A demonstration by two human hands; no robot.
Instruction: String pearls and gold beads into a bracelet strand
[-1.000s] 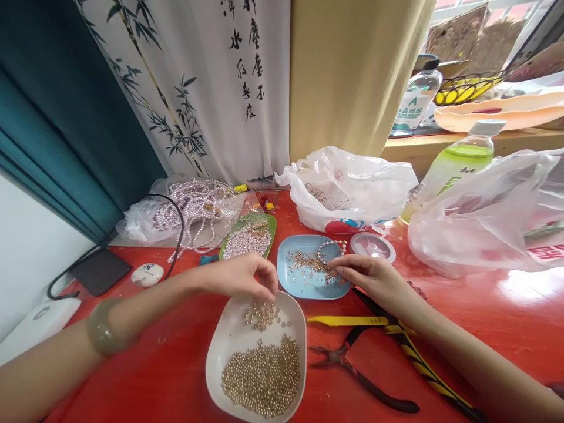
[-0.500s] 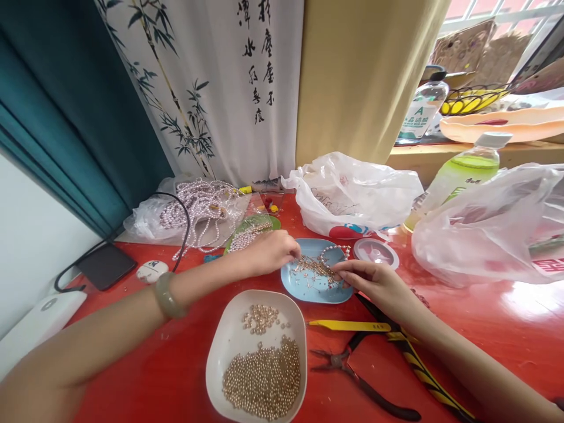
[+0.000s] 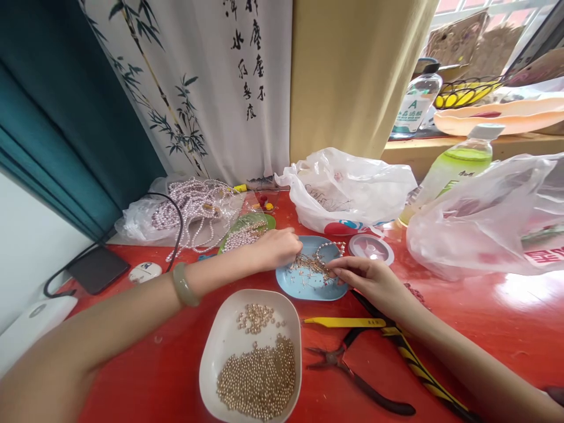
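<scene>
My left hand (image 3: 282,249) is closed in a pinch over the left edge of a blue plate (image 3: 288,288). What its fingers hold, if anything, is too small to make out. At the plate's right side my right hand (image 3: 365,275) has thumb and fingertips pressed together, right by a heap of thin gold-coloured pins (image 3: 312,264). I cannot see for certain what lies between these fingertips. A short pearl strand (image 3: 330,245) curves along the plate's far right rim. Nearer to me stands a white tray (image 3: 209,352) with gold beads (image 3: 259,376) in two piles.
Yellow tweezers (image 3: 343,322) and black-handled pliers (image 3: 335,357) lie right of the tray. A round clear lid (image 3: 372,249) sits beyond my right hand. Plastic bags (image 3: 348,188) and a drink bottle (image 3: 462,164) stand behind. Pearl strands (image 3: 194,205) pile up at back left.
The whole view has shifted slightly, so things sit a little further left. My left hand has moved slightly right over the plate. The right hand stays at the pins.
</scene>
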